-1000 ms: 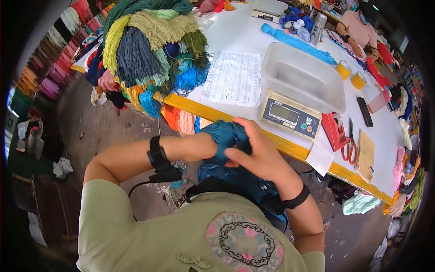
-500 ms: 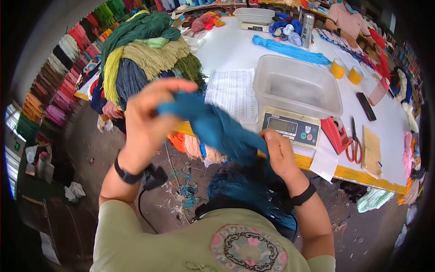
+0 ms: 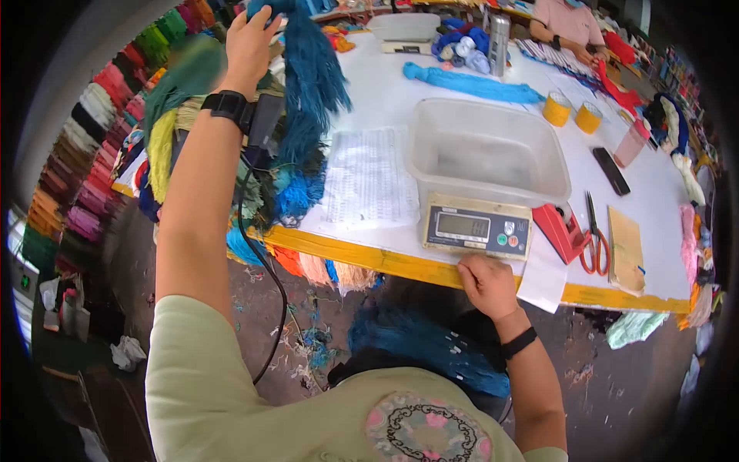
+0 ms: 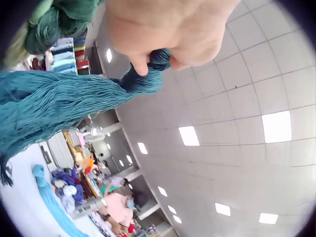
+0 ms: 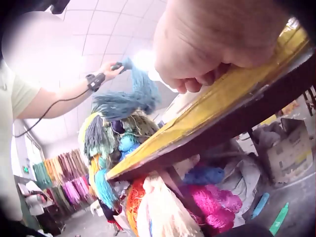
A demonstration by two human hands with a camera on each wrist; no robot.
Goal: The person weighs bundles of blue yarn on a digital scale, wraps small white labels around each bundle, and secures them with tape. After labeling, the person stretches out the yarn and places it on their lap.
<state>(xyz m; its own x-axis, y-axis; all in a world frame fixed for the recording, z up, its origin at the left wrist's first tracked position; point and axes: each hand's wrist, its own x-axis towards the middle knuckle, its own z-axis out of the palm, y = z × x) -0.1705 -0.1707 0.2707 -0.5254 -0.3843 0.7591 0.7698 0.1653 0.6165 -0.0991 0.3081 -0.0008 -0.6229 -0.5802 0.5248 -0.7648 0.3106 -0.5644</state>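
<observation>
Raised at the upper left of the head view, my left hand grips the knotted top of a teal yarn skein. The skein's long loose strands hang down over the heap of yarn skeins. In the left wrist view, thumb and fingers close round the twisted end of the skein. My right hand rests at the table's yellow-taped edge with curled fingers, just in front of the digital scale. Nothing shows in its fingers in the right wrist view. More teal yarn lies across my lap.
A clear plastic tub stands behind the scale, beside a printed sheet. A red tape dispenser, scissors, a brown notepad and a phone lie to the right. Another person works across the table.
My left hand has lifted the teal skein up and away to the upper left, over the heap. My right hand has let go of the skein and come down on the table edge.
</observation>
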